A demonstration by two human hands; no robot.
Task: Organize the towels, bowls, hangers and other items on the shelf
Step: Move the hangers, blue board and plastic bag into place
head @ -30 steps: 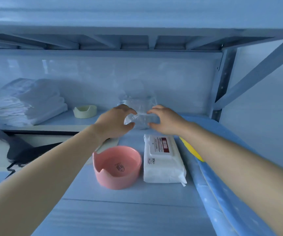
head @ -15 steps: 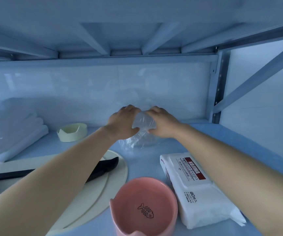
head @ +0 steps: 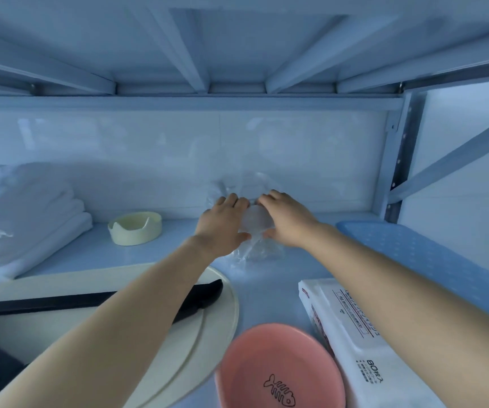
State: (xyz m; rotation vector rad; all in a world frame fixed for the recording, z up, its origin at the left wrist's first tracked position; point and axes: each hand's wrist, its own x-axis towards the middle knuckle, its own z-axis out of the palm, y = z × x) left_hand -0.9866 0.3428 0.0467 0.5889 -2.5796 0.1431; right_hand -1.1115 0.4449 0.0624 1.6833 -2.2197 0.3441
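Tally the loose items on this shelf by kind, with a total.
Bowls: 2 (pink bowl, cream bowl)
Towel stack: 1
Wipes pack: 1
Clear plastic bag: 1
Black hanger: 1
Cream tray: 1
Blue dotted board: 1
Total: 8

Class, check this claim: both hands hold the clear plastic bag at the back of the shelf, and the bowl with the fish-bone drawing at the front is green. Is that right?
Not quite. The head view shows the fish-bone bowl is pink, not green. The left hand and right hand do hold the clear plastic bag at the back of the shelf.
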